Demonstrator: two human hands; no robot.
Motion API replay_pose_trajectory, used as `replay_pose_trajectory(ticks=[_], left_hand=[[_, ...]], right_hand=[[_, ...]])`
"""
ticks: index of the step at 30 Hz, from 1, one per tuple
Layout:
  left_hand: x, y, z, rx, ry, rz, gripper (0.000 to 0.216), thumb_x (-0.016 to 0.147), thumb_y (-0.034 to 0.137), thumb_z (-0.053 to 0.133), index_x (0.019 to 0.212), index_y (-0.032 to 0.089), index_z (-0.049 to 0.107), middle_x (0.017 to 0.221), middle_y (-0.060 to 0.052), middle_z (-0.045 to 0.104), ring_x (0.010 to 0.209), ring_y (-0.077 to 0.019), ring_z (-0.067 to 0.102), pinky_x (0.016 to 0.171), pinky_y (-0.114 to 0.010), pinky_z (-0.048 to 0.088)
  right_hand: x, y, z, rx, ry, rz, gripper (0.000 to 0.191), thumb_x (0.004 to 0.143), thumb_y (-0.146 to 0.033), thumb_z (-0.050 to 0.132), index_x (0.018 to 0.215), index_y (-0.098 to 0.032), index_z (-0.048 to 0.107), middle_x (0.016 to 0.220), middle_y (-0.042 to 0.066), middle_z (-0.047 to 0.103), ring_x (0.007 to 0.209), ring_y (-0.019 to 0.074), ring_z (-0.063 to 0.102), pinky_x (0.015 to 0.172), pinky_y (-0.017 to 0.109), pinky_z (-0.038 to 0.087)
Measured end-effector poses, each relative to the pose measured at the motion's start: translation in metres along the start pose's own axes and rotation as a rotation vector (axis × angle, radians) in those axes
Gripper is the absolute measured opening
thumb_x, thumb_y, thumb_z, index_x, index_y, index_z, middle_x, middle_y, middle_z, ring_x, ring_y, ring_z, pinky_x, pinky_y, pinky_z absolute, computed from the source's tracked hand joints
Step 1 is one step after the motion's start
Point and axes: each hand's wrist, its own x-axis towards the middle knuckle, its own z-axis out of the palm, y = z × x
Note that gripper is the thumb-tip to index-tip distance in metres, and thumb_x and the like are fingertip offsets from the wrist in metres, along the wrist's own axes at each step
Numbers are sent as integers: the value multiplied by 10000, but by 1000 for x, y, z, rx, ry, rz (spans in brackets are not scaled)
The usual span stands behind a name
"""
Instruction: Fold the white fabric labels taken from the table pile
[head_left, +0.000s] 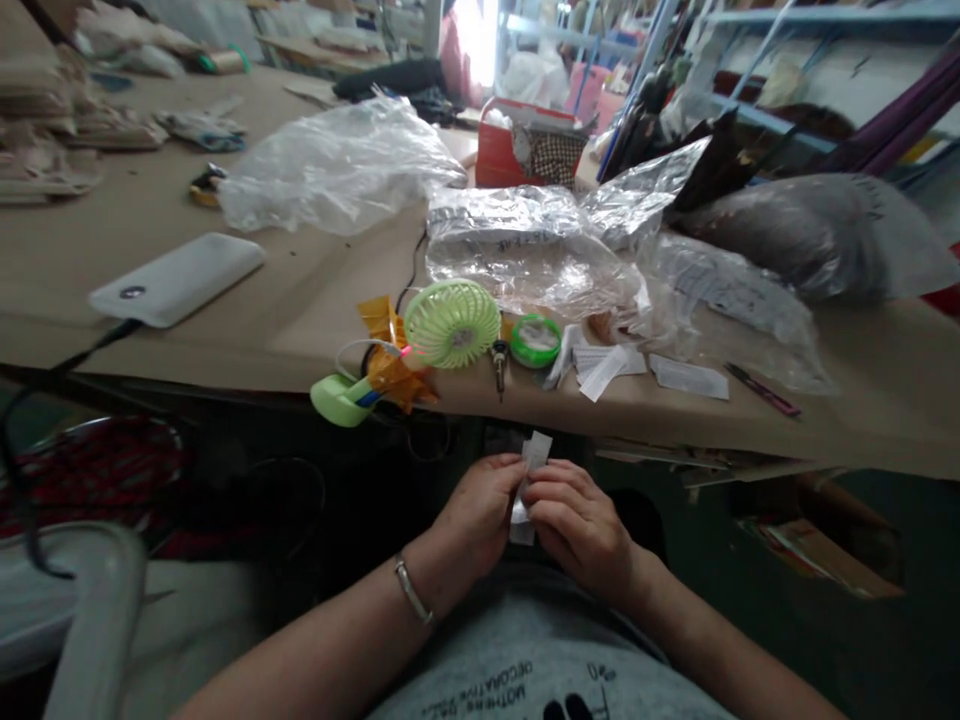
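Note:
My left hand (484,510) and my right hand (574,515) meet in front of my body, below the table's front edge. Between them they pinch small white paper labels (537,450), whose ends stick out above and below the fingers. Both hands are closed, thumbs and fingertips on the strips. On the table just beyond lie more white labels (604,372), another label (688,377), a round green container (535,341) and a small screwdriver-like metal tool (500,368).
A green fan (451,325) is fixed at the table edge with orange tape. A white power bank (180,280) with a cable lies left. Clear plastic bags (345,165) cover the table's middle. A slim dark red tool (763,390) rests right; a red box (499,150) stands behind.

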Motion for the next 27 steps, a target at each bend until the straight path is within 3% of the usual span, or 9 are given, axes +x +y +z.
replay_pose_trajectory(ticks=[6,22,27], left_hand=[[-2,1,-2,-91,54,41,46,613,132,640,604,119,596,586,-5,590,514,-90,519,498,-212,364],[-5,-2,0,-77,27,28,138,659,224,690,640,116,606,585,-1,566,507,-80,483,480,-201,341],[-8,0,-1,-48,21,25,83,710,180,663,687,110,625,615,-12,597,514,-83,527,505,-199,396]], right_hand=[[0,-1,0,-6,-43,-18,142,832,-60,521,900,-169,581,934,69,682,1012,193,597,956,415,469],[0,-6,1,-14,-56,34,153,837,-78,498,885,-196,584,910,57,686,978,196,615,941,430,479],[-3,-4,-3,92,39,120,254,821,-103,539,1054,-204,558,994,73,666,991,206,612,920,413,488]])
